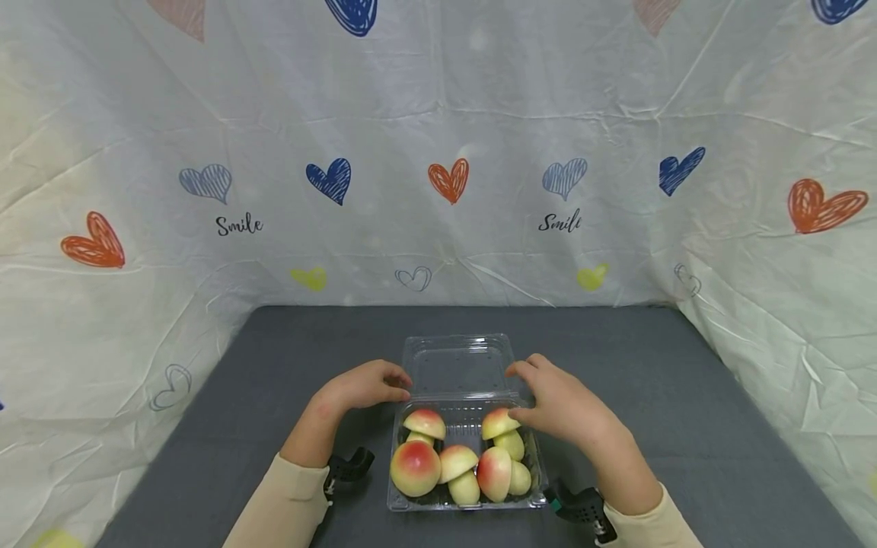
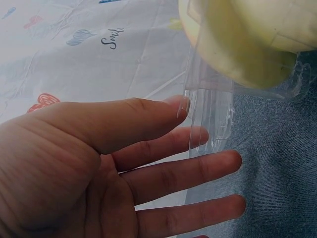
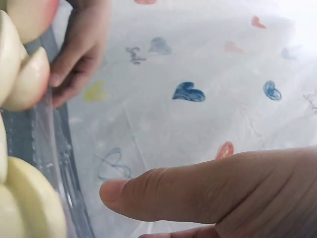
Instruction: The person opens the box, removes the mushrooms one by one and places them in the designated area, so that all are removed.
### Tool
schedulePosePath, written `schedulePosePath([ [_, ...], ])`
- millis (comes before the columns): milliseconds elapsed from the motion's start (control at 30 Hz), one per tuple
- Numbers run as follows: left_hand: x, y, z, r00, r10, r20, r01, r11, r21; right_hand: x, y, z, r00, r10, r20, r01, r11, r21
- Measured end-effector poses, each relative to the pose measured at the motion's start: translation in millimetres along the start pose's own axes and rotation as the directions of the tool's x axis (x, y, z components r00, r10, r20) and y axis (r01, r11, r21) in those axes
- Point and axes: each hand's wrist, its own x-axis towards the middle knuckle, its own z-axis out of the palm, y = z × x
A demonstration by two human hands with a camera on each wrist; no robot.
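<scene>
Heart-printed cloth [image 1: 438,91] backs a clear box [image 1: 464,426] of mushroom shapes [image 1: 416,468]; left hand [image 1: 370,383] at ten o'clock, right hand [image 1: 562,402] at two, both spread.

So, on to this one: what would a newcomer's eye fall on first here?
Probably the five red-and-yellow mushroom-shaped pieces, sitting in a clear plastic box at the lower centre of the head view, bright against the dark tabletop. Next come the left hand and right hand, on either side of the box, whose open lid extends behind it. The pale backdrop scattered with drawn hearts fills the upper part.
</scene>
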Motion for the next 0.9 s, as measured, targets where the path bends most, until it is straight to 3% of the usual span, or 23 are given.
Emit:
schedulePosePath([
  [133, 0.4, -0.8, 0.5, 1.0, 0.0, 0.0, 0.0, 1.0, 0.0, 1.5, -7.2, 9.5, 0.998, -0.055, 0.037, 0.056, 0.998, -0.012],
  [333, 1.3, -2.4, 0.1, 1.0, 0.0, 0.0, 0.0, 1.0, 0.0, 4.0, -15.5, 25.2, 0.993, -0.051, 0.107, 0.056, 0.997, -0.045],
  [533, 1.1, -1.7, -0.2, 1.0, 0.006, 0.0, -0.006, 1.0, -0.003, 6.2, -21.6, 38.3, 0.997, -0.023, 0.078, 0.036, 0.986, -0.161],
  [900, 0.2, -0.7, 0.4, 1.0, 0.014, 0.003, -0.014, 1.0, 0.0, 7.7, -26.1, 47.7, 0.999, -0.028, 0.04, 0.037, 0.967, -0.254],
])
